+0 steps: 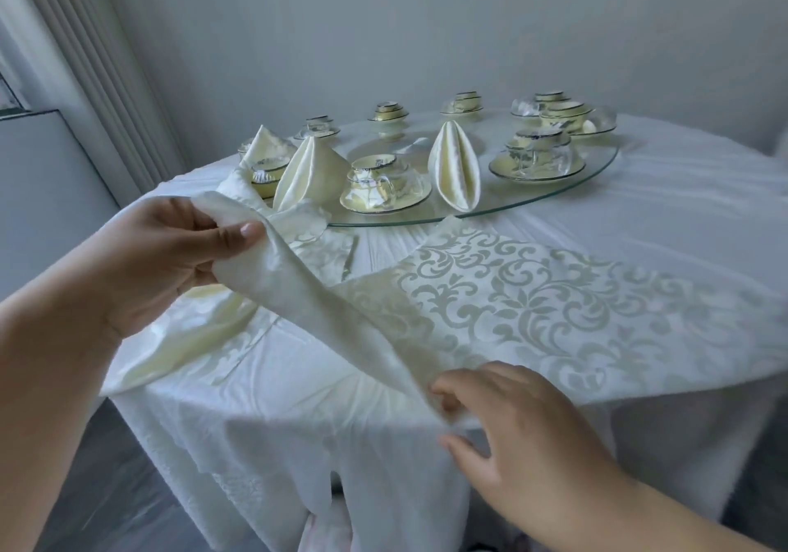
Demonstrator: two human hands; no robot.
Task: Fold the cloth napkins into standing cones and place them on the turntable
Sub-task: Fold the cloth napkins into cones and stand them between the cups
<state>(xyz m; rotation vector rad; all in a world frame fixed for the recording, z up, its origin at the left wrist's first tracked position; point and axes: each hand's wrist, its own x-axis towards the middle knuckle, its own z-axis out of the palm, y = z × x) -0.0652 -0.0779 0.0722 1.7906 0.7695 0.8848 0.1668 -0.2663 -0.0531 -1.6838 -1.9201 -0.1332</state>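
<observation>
Head view looks down on a round table under a white tablecloth (639,193), with a glass turntable (597,176) set toward its far side. The left hand (170,253) is raised above the table edge and pinches one end of a cream napkin (324,317) between thumb and curled fingers. The cloth runs as a taut band down to the right hand (511,432), whose fingertips pinch its lower end near the table's front edge. Two folded napkins stand on the turntable: a cone (309,172) at the left rim and a pointed leaf-shaped fold (454,167) near the middle. Cups on saucers (386,187) sit between and around them.
</observation>
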